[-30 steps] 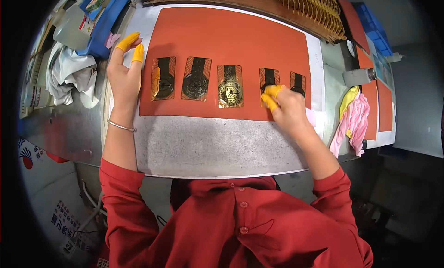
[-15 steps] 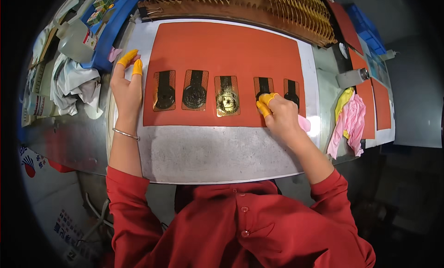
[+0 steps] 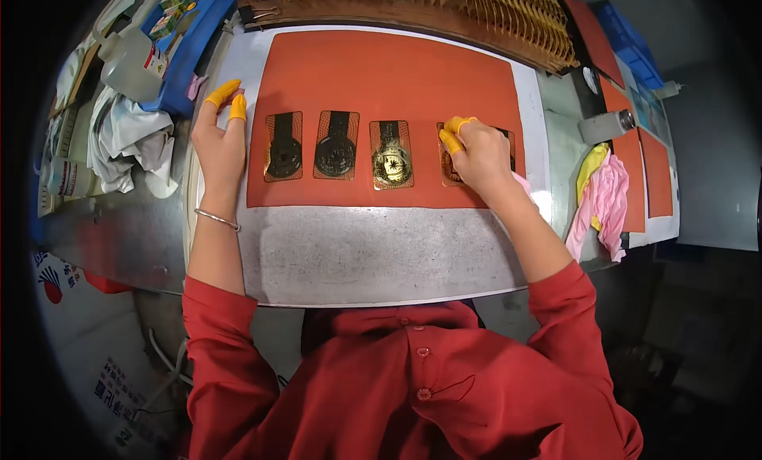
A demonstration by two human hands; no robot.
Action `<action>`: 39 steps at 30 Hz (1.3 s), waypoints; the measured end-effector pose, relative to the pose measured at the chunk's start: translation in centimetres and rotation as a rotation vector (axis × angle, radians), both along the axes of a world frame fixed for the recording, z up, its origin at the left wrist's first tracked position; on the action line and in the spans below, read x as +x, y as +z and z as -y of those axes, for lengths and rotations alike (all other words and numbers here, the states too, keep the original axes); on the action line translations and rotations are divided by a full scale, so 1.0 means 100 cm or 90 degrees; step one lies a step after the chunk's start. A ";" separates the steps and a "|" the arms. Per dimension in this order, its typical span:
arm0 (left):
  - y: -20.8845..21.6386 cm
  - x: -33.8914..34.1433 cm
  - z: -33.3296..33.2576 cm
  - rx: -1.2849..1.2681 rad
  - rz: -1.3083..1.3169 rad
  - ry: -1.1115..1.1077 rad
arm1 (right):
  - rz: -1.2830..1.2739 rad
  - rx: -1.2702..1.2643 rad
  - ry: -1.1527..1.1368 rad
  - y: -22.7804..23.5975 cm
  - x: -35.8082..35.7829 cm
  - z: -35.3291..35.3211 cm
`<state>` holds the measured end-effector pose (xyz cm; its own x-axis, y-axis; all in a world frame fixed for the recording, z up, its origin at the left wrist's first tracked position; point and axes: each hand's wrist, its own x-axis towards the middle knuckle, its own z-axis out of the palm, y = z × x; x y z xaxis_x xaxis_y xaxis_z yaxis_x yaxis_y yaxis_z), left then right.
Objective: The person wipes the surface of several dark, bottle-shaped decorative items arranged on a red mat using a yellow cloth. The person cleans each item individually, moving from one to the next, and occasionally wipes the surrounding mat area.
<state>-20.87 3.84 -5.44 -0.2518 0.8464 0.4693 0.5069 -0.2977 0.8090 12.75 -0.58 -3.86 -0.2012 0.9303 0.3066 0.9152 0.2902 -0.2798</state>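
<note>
Several thin, flat rectangular gold plates with dark strips and round patterns lie in a row on an orange mat (image 3: 381, 71). My right hand (image 3: 480, 154), with yellow finger cots on its thumb and finger, is closed over a plate (image 3: 450, 177) right of the middle. Its fingertips press together near that plate's upper part; what they pinch is hidden. Just left of it lies a shiny gold plate (image 3: 391, 157). My left hand (image 3: 221, 142), also in yellow finger cots, is open beside the mat, near the leftmost plate (image 3: 283, 146), and holds nothing.
A wooden rack (image 3: 429, 23) of curved golden pieces runs along the far edge. White cloths (image 3: 131, 138), a translucent bottle (image 3: 131, 63) and a blue tray (image 3: 190, 59) are at left. At right are a grey-capped bottle (image 3: 607, 127) and a pink cloth (image 3: 601, 202).
My right hand has moved up along the plate from its round part toward its upper end. My left hand stays open at the mat's left. The whole view has shifted slightly.
</note>
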 end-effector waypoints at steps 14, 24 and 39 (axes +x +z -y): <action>-0.002 -0.012 0.001 0.022 -0.076 0.059 | -0.015 -0.032 0.144 0.003 0.009 0.019; -0.002 -0.012 -0.001 0.027 -0.017 0.026 | 0.026 -0.088 0.151 -0.003 0.022 0.031; -0.003 -0.006 0.000 0.000 -0.008 0.029 | -0.014 -0.057 0.120 0.004 0.018 0.038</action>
